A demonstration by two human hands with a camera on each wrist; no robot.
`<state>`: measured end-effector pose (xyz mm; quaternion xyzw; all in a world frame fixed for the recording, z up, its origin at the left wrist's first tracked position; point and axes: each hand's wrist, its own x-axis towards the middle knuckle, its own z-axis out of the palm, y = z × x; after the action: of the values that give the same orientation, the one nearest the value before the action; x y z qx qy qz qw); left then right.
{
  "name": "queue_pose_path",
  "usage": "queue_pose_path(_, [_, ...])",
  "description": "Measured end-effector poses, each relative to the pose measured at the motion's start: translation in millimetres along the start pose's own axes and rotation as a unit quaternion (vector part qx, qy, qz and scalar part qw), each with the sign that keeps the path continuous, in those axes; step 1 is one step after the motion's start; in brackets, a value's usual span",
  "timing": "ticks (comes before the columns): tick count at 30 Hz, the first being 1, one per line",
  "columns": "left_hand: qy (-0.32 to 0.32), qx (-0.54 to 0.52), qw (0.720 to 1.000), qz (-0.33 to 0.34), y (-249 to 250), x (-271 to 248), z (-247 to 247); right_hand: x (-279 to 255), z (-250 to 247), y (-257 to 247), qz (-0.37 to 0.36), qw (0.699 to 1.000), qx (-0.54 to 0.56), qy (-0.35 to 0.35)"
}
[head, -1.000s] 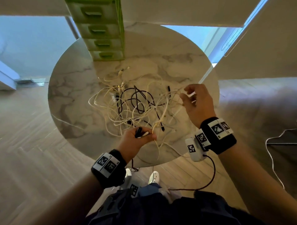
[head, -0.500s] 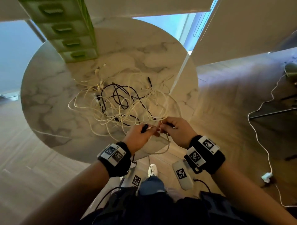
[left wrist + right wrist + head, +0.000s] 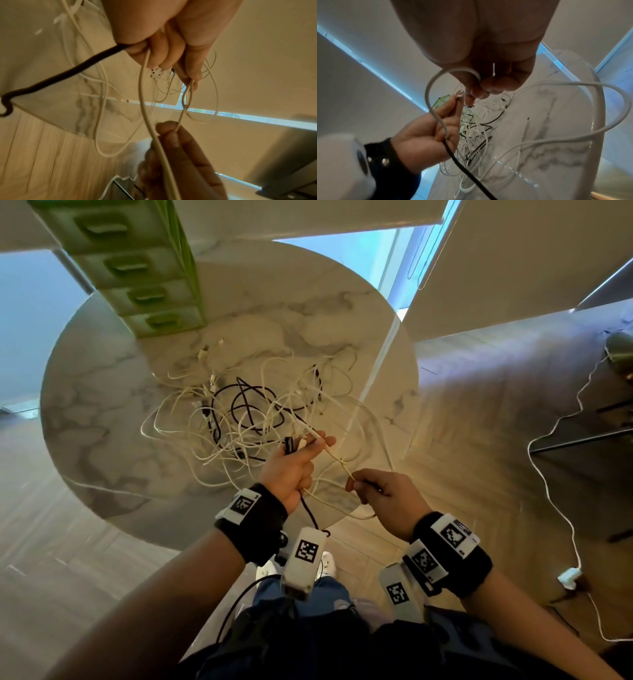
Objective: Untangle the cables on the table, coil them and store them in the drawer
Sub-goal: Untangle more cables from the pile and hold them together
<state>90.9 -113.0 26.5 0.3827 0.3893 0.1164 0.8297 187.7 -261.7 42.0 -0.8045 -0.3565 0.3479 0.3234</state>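
A tangle of white and black cables [image 3: 246, 419] lies in the middle of the round marble table [image 3: 102, 392]. My left hand [image 3: 294, 463] is raised over the table's near edge and grips a black cable [image 3: 56, 78] together with white cable ends [image 3: 303, 444]; the black cable hangs down from the fist. My right hand [image 3: 380, 491] is just right of it, off the table edge, pinching a thin white cable [image 3: 337, 462] that runs taut up to the left fingers. In the right wrist view a white loop [image 3: 433, 86] joins both hands.
A green set of drawers [image 3: 133, 265], all shut, stands at the table's far left. A white cable with a plug [image 3: 570, 577] trails over the wooden floor on the right near dark furniture [image 3: 589, 436]. My legs and shoes [image 3: 267, 570] are below the near table edge.
My right hand came from the pile's right side to meet the left hand, then drew back toward me with a white cable. The left hand rose slightly, still holding the black cable.
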Motion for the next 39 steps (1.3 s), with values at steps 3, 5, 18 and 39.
queue_pose_path(3, [0.032,0.084,0.995,0.032,2.1,0.1,-6.5,4.9,-3.0,-3.6,-0.005,0.999,0.038,0.025])
queue_pose_path(5, [0.027,0.136,0.990,0.036,5.3,-2.7,-11.0,7.9,-2.5,-6.1,-0.006,0.998,0.058,0.034])
queue_pose_path(18, [0.067,0.221,0.972,0.039,1.6,-19.8,-14.2,24.4,14.3,-24.9,-0.106,0.990,0.090,0.024])
queue_pose_path(39, [0.114,0.231,0.966,0.021,-23.7,-15.7,-28.4,63.3,9.2,-8.6,-0.147,0.953,-0.120,0.235])
